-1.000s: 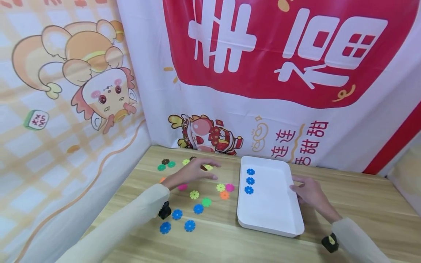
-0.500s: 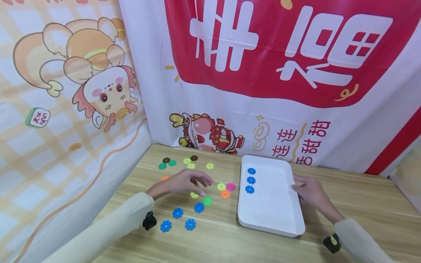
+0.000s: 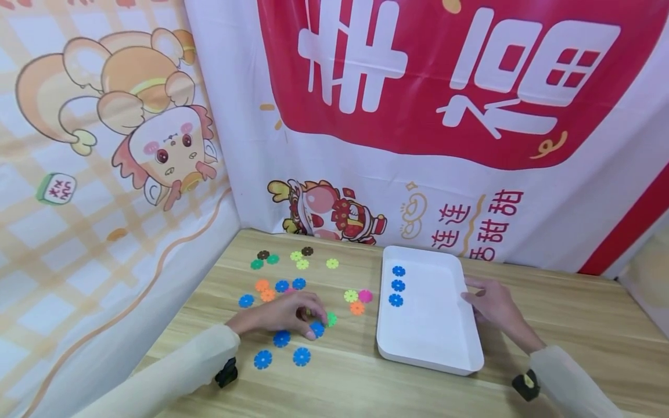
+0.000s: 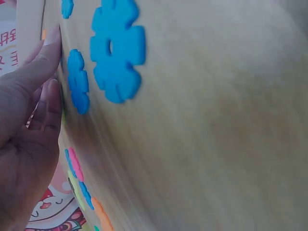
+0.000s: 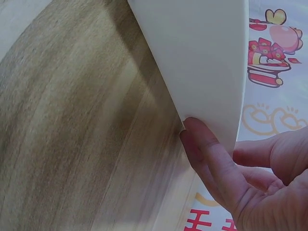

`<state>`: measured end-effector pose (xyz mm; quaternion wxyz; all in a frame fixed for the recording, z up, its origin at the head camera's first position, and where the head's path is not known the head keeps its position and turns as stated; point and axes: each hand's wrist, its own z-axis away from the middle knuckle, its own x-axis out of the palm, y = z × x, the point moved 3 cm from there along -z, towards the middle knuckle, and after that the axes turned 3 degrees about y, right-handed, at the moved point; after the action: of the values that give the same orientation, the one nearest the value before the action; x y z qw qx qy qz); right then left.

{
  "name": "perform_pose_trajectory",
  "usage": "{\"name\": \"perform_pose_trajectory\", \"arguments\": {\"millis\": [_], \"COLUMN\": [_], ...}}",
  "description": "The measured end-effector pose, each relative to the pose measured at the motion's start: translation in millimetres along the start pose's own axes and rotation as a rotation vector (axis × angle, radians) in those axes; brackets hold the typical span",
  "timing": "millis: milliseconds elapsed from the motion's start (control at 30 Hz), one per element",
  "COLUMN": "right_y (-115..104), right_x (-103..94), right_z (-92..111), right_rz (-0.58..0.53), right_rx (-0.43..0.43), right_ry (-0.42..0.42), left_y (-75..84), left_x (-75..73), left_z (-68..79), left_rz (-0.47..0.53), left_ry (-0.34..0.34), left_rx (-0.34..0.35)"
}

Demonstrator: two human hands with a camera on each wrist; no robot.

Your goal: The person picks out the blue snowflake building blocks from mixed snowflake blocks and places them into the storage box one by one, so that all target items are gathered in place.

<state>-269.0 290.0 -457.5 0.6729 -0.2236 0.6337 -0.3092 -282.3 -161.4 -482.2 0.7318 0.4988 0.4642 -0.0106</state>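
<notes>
My left hand (image 3: 284, 314) is low over the table, thumb and fingers curved about the edges of a blue snowflake disc (image 3: 317, 330). A green disc (image 3: 331, 319) lies against its fingertips. In the left wrist view, the hand (image 4: 29, 110) hides the held disc, and other blue discs (image 4: 119, 50) lie flat beside it. My right hand (image 3: 491, 302) grips the right rim of a white tray (image 3: 431, 366). In the right wrist view, fingers lie along the tray's outer wall (image 5: 202, 57). Three blue discs (image 3: 398, 285) form a column on the tray's left side.
Orange (image 3: 262, 285), yellow (image 3: 332, 263), pink (image 3: 365, 296), brown (image 3: 307, 251) and more blue discs (image 3: 301, 356) are scattered left of the tray on the wooden table (image 3: 345, 389). A printed cloth (image 3: 334, 157) hangs behind, and another patterned cloth stands at left.
My left hand has come toward the front of the table, down to the blue disc by the green one. The green disc has shifted slightly right. My right hand keeps holding the tray.
</notes>
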Motion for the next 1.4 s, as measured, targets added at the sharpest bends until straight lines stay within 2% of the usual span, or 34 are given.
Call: {"name": "perform_pose_trajectory", "arguments": {"millis": [133,367,633,900,1033,1200,1400], "right_y": [0,4,3,4,5,6,4], "right_x": [1.7,-1.7,-2.1,-1.2,-1.8,-1.9,-1.4], "right_z": [-2,-3,-2,-2,-2,-2,-1], "right_rz": [0.012,-0.042,-0.047,-0.047,-0.05,-0.044,-0.029], "right_rx": [-0.01,0.03,0.04,0.035,0.034,0.031,0.014], "right_ry": [-0.003,-0.036,-0.032,-0.04,-0.034,-0.027,-0.019], "left_y": [1.7,12.7,21.3,17.8,16.8,17.9,19.8], "left_x": [1.0,0.1,-1.5,1.4,2.1,1.3,-1.6], "left_z": [0.4,-1.4,-7.1,-3.0,-3.7,-7.3,-5.6], "left_rz": [-0.011,-0.056,-0.113,-0.149,-0.161,-0.14,-0.051], "left_ry": [-0.003,-0.026,-0.069,-0.052,-0.053,-0.057,0.003], "left_rx": [0.006,-0.012,-0.084,-0.101,-0.077,-0.061,-0.112]}}
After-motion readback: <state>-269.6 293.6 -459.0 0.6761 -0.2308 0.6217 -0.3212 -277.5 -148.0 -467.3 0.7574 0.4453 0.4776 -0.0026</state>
